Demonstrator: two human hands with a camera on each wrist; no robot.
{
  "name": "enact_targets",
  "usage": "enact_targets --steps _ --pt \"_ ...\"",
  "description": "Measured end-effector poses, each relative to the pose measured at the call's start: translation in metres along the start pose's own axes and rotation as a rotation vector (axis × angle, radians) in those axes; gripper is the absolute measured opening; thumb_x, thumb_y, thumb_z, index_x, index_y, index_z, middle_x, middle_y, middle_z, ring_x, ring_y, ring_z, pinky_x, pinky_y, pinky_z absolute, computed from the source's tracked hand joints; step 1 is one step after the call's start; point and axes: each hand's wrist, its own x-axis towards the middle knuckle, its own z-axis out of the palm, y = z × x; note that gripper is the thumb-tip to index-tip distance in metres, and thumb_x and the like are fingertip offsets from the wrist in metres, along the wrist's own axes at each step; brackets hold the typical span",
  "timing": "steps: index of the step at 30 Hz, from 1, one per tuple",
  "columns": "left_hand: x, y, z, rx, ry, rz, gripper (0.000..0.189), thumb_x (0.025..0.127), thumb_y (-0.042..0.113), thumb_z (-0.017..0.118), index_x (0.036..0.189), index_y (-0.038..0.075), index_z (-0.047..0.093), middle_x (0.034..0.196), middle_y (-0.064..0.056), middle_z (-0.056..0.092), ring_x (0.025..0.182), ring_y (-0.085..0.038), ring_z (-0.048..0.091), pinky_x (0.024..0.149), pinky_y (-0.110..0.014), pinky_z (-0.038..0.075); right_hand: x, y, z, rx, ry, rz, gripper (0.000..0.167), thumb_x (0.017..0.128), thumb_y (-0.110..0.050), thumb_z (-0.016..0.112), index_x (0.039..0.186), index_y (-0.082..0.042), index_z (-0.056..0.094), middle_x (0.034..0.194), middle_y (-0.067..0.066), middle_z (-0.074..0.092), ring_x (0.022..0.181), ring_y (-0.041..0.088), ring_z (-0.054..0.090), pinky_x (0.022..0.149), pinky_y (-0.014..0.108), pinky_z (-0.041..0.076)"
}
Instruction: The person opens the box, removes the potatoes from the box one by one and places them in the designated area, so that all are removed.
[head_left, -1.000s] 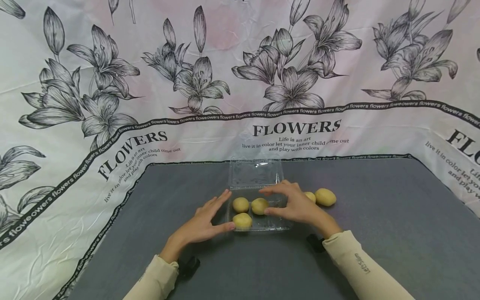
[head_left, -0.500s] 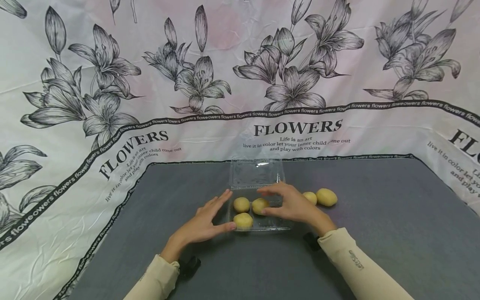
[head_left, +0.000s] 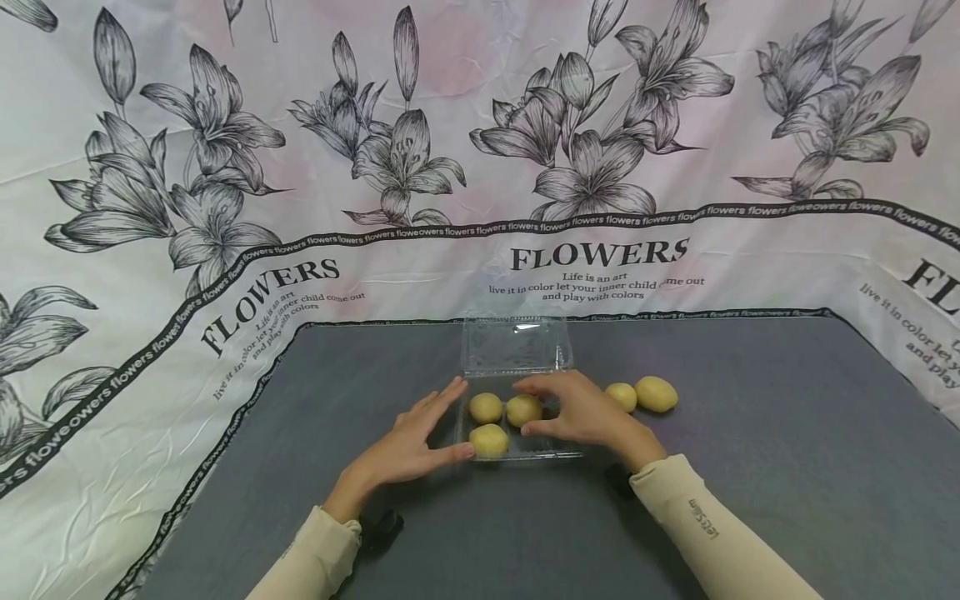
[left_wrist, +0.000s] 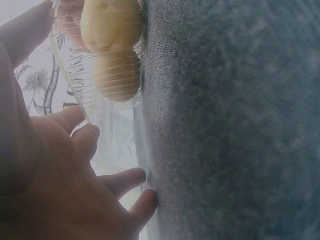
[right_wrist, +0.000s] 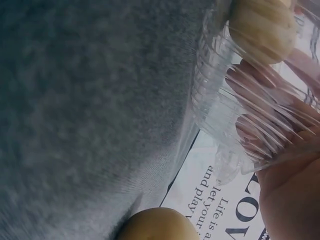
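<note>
A clear plastic clamshell box [head_left: 547, 456] stands with its lid [head_left: 517, 344] tilted back. In its tray are three yellow potatoes: two at the left, a back one [head_left: 486, 407] and a front one [head_left: 489, 441], and a third potato [head_left: 523, 411] right of the back one. My left hand [head_left: 405, 446] lies along the box's left side, fingers spread, thumb near the front corner. Reaching over the box's right part, my right hand [head_left: 581, 408] has thumb and curled fingers round the third potato; in the right wrist view its fingers [right_wrist: 245, 85] show through the plastic below the potato [right_wrist: 262, 30].
Two more potatoes lie on the grey table [head_left: 757, 467] right of the box, one [head_left: 621, 397] partly behind my right hand, the other [head_left: 657, 394] beside it. A white floral cloth [head_left: 420, 275] hangs behind and along the table's sides.
My right hand has shifted slightly left and closer round the third potato. My left hand and the potatoes keep their places; the view has shifted a little.
</note>
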Motion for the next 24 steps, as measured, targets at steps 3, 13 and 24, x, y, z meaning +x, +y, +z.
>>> enact_targets --steps 3,13,24 --pt "-0.0005 0.0002 -0.0003 -0.002 -0.003 0.0 0.091 0.094 0.054 0.067 0.165 0.033 0.015 0.172 0.01 0.007 0.159 -0.04 0.01 0.114 -0.078 0.01 0.0005 0.0 0.0017 -0.025 0.001 -0.015 0.058 0.084 -0.031 0.086 0.132 -0.004 0.067 0.126 0.01 0.073 0.107 0.025 0.072 0.09 0.044 0.058" --pt "-0.0009 0.0015 -0.0009 -0.005 -0.005 0.009 0.091 0.094 0.054 0.067 0.165 0.034 0.013 0.173 0.009 0.007 0.159 -0.04 0.01 0.116 -0.077 0.01 0.0019 -0.0012 0.0038 -0.068 -0.028 0.032 0.059 0.08 -0.036 0.088 0.132 -0.014 0.069 0.1 -0.007 0.075 0.08 0.013 0.062 0.08 0.032 0.041" --pt "-0.0009 0.0007 -0.0002 -0.001 0.006 0.021 0.091 0.094 0.053 0.067 0.165 0.033 0.014 0.172 0.011 0.008 0.159 -0.04 0.011 0.116 -0.075 0.011 0.0036 -0.0045 0.005 -0.116 -0.067 0.038 0.053 0.08 -0.04 0.086 0.127 -0.021 0.073 0.084 -0.015 0.069 0.069 0.002 0.046 0.078 0.035 0.027"
